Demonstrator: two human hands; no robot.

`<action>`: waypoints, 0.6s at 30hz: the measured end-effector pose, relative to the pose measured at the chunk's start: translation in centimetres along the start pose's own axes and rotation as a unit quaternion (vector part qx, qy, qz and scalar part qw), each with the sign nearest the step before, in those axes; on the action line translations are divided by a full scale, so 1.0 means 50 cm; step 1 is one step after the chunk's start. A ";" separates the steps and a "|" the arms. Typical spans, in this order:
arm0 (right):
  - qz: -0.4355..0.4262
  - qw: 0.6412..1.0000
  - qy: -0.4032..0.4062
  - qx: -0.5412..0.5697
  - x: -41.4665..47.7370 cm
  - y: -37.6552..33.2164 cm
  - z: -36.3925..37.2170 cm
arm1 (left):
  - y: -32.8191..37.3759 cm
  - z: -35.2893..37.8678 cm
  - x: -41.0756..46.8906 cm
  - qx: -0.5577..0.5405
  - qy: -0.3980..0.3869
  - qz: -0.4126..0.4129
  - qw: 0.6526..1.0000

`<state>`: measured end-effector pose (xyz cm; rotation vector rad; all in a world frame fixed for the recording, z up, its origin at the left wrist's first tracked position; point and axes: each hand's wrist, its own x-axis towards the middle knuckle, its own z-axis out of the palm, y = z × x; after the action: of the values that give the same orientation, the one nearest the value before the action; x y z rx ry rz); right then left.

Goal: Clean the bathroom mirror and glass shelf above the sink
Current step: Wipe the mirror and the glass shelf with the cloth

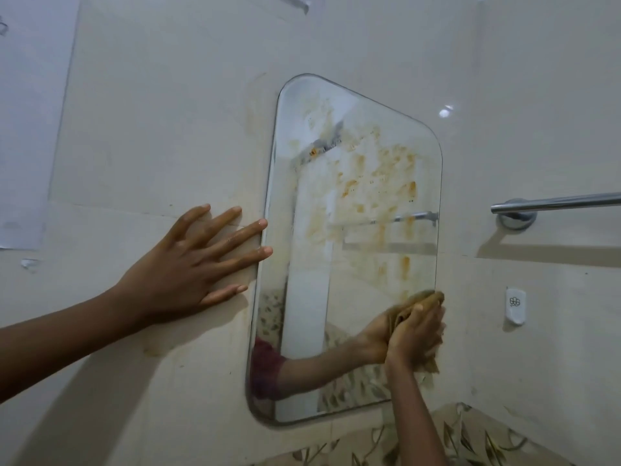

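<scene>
A frameless mirror point(339, 297) with rounded corners hangs on the tiled wall, tilted in the view. Brownish-orange smears cover its upper and right part; the lower left looks cleaner. My right hand point(418, 331) presses a crumpled tan cloth point(428, 299) against the mirror's lower right edge. My left hand point(198, 264) lies flat on the wall, fingers spread, fingertips touching the mirror's left edge. The mirror reflects my right arm and the cloth. No glass shelf is in view.
A chrome towel bar point(554, 202) sticks out from the wall to the right of the mirror. Below it sits a small white wall hook point(515, 305). A leaf-patterned surface point(470, 442) shows at the bottom right. Paper point(27, 129) is taped at the far left.
</scene>
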<state>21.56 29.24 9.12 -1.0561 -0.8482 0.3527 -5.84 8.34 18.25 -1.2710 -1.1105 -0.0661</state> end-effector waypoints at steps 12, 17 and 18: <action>-0.386 0.911 -0.138 -0.049 -0.198 -0.262 0.103 | -0.001 -0.011 -0.003 -0.075 0.042 -0.055 0.995; -0.488 0.853 -0.170 -0.071 -0.307 -0.222 0.088 | -0.004 -0.020 0.013 -0.116 0.054 -0.104 0.986; -0.509 0.840 -0.171 -0.076 -0.320 -0.203 0.082 | -0.012 -0.020 0.021 -0.110 0.059 -0.112 0.986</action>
<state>6.84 16.90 11.85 -0.5529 -1.6505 -0.4583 -5.03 7.89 19.52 -1.3146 -1.1625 -0.4383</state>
